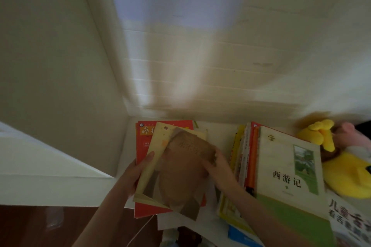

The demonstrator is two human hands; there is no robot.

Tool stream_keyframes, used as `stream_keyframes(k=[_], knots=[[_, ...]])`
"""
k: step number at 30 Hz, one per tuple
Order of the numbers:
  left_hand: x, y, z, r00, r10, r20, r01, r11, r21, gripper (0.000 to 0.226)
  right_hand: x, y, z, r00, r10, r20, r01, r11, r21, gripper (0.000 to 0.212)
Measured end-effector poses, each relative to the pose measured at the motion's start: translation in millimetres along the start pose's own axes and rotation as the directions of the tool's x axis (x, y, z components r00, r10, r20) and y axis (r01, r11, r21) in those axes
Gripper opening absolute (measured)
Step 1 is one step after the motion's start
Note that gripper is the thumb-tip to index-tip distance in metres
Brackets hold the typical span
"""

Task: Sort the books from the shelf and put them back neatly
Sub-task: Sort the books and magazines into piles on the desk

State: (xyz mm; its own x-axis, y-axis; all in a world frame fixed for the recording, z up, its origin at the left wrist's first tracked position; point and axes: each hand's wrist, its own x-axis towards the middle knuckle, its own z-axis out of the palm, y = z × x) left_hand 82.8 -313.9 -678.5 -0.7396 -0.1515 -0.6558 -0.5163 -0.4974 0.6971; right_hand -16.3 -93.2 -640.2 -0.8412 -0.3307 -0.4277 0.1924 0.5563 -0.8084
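While left hand (138,169) grips cream book (147,178), right hand (219,164) grasps brown book (184,174); nearby green book (281,158) reads 西游记.

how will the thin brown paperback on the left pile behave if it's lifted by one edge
Probably floppy: the thin brown paperback looks soft-covered and slim, so likely light too. It may slide, lying skewed on the cream book beneath.

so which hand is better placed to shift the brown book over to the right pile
Right, probably. The right hand grips the brown book at its right edge, nearest the right pile; the left hand holds the cream book underneath.
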Motion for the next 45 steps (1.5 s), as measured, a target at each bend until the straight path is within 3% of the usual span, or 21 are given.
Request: stream_keyframes(k=[3, 5, 11, 16, 21, 27, 32, 34, 36, 39, 40, 42, 43, 45], knots=[[0, 0, 1, 1.0, 0.005, -0.014, -0.006, 0.999, -0.042, 0.053, -3, 6, 23, 0.992, 0.114, -0.061, -0.109, 0.99, 0.085, 0.087], [1, 0, 1, 1.0, 0.018, -0.003, -0.018, 1.0, -0.026, 0.063, -2, 3, 32, 0.988, 0.105, -0.109, -0.101, 0.994, 0.05, 0.092], [-1, 4, 6, 0.999, 0.051, -0.021, -0.049, 0.996, 0.072, 0.1, 17, -14, 49, 0.982, 0.07, -0.174, -0.086, 0.992, -0.09, 0.094], [0, 4, 7, 0.996, 0.051, -0.071, -0.053, 0.998, -0.024, 0.066, 12, -11, 52, 0.98, 0.044, -0.193, -0.054, 0.997, -0.047, 0.084], [-2, 2, 2, 0.992, 0.002, -0.125, -0.005, 1.0, -0.024, 0.08, 8, -12, 64, 0.988, -0.126, -0.085, 0.121, 0.991, -0.059, 0.079], [-6, 6, 6, 0.999, -0.002, -0.053, 0.0, 0.999, -0.04, 0.08, 4, -3, 59, 0.989, -0.133, -0.061, 0.13, 0.99, -0.056, 0.073], [-4, 1, 10, 0.985, 0.094, -0.148, -0.079, 0.992, 0.103, 0.09, 1, -3, 75, 0.992, -0.085, -0.091, 0.086, 0.996, 0.002, 0.073], [-6, -1, 11, 0.973, 0.117, -0.2, -0.102, 0.991, 0.083, 0.075, 1, -4, 75, 0.992, -0.09, -0.086, 0.09, 0.996, -0.005, 0.082], [-13, -2, 12, 0.965, 0.171, -0.201, -0.161, 0.985, 0.063, 0.063, 1, -8, 62, 0.994, -0.069, -0.083, 0.067, 0.998, -0.017, 0.105], [-32, 2, 13, 0.943, 0.298, -0.145, -0.291, 0.954, 0.072, 0.081, 3, -21, 21, 0.998, 0.063, -0.001, -0.061, 0.969, 0.239, 0.138], [-37, 6, 13, 0.934, 0.336, -0.122, -0.326, 0.941, 0.091, 0.089, 2, -25, 6, 0.993, 0.061, 0.099, -0.091, 0.936, 0.341, 0.137], [-45, 17, 16, 0.904, 0.421, -0.072, -0.407, 0.9, 0.154, 0.093, -2, -33, -15, 0.96, -0.034, 0.278, -0.076, 0.923, 0.377, 0.103], [-47, 23, 19, 0.885, 0.462, -0.058, -0.445, 0.876, 0.183, 0.092, -2, -37, -21, 0.951, -0.087, 0.297, -0.027, 0.933, 0.36, 0.085], [-49, 35, 27, 0.861, 0.507, -0.048, -0.484, 0.844, 0.232, 0.076, -6, -45, -29, 0.961, -0.175, 0.216, 0.077, 0.914, 0.399, 0.069]])
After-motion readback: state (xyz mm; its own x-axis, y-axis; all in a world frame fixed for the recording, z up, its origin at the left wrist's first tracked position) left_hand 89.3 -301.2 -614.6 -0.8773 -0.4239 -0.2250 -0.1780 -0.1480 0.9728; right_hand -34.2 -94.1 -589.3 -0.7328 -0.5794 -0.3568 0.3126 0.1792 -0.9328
